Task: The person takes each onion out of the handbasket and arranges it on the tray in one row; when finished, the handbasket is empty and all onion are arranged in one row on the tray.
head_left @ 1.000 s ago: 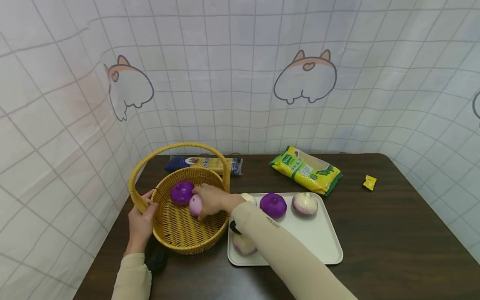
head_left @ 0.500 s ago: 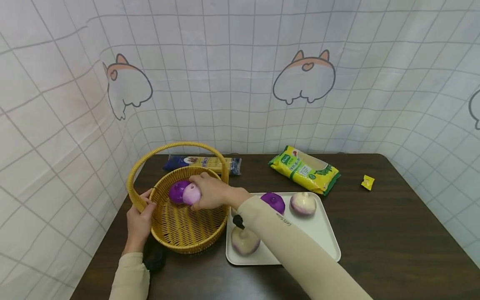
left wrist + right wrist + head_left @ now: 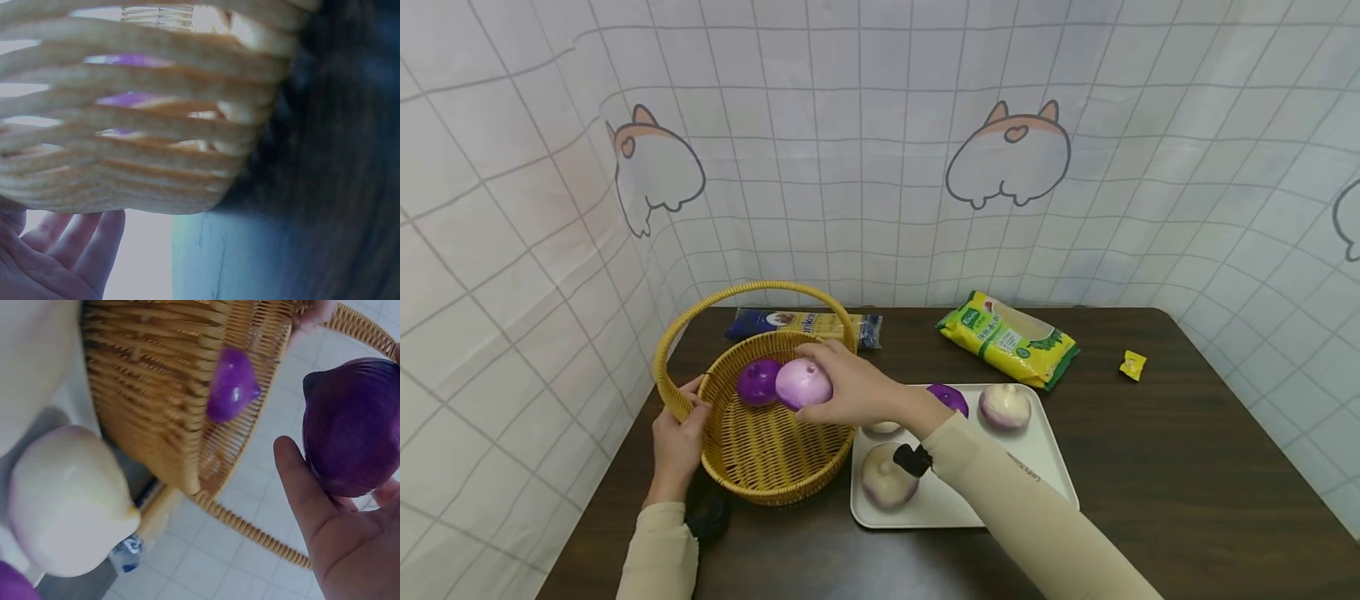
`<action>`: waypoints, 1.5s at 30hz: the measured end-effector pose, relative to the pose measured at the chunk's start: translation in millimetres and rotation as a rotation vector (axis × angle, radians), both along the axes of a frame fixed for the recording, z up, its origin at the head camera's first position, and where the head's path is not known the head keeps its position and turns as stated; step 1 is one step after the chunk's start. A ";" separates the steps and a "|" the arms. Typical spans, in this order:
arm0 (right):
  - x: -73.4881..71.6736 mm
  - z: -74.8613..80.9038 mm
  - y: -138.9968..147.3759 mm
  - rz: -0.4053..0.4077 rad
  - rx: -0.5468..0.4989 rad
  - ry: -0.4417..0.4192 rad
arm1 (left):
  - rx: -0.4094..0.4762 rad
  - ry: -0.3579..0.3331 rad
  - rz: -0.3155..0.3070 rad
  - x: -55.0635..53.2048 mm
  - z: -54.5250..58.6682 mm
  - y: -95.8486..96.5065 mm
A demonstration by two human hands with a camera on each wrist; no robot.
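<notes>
My right hand [image 3: 856,385] grips a purple onion [image 3: 802,383], with fingers over its top and thumb beneath. In the head view that onion overlaps the right part of the yellow wicker basket [image 3: 767,462]. The right wrist view shows the held onion [image 3: 356,428] dark purple, apart from the basket wall. A second purple onion [image 3: 758,382] lies inside the basket. At the basket's left rim, by the foot of the tall handle, my left hand [image 3: 677,442] holds on, thumb on the rim.
A white tray [image 3: 940,512] right of the basket bears pale onions [image 3: 889,477] and a purple onion [image 3: 947,397], partly behind my right arm. Behind stand a blue pasta packet [image 3: 805,325] and a yellow-green bag [image 3: 1009,340]. A small yellow wrapper [image 3: 1132,365] lies far right.
My right hand has lifted the purple onion from low in the basket and moved it up, then rightward, away from the other onion. The left hand stays on the rim.
</notes>
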State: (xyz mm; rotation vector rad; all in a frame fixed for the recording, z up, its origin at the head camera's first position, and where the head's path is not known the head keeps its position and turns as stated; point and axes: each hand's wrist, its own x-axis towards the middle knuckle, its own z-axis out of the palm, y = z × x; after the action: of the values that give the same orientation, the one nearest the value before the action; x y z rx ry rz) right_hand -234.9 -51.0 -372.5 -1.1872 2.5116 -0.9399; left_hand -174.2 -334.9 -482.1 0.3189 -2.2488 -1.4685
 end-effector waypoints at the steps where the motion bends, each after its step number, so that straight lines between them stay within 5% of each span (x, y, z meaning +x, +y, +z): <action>1: 1.0 -1.5 3.3 0.000 -0.008 0.000 | 0.003 0.007 -0.002 0.2 -0.7 -0.2; 16: 20.8 -18.3 44.0 -0.054 -0.151 -0.068 | 0.019 -0.010 0.018 5.0 -1.1 -0.1; 33: 39.7 -38.8 94.0 -0.216 -0.346 -0.160 | 0.019 0.016 -0.003 -1.3 -2.0 1.0; 45: 49.7 -54.6 120.7 -0.288 -0.363 -0.179 | 0.008 0.007 0.008 0.0 -0.7 2.7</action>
State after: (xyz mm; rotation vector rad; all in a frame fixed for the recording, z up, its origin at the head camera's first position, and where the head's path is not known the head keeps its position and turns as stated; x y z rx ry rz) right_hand -185.2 69.6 -427.1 -0.7849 2.4733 -1.5532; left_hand -174.3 -332.2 -482.8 0.3236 -2.2342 -1.4727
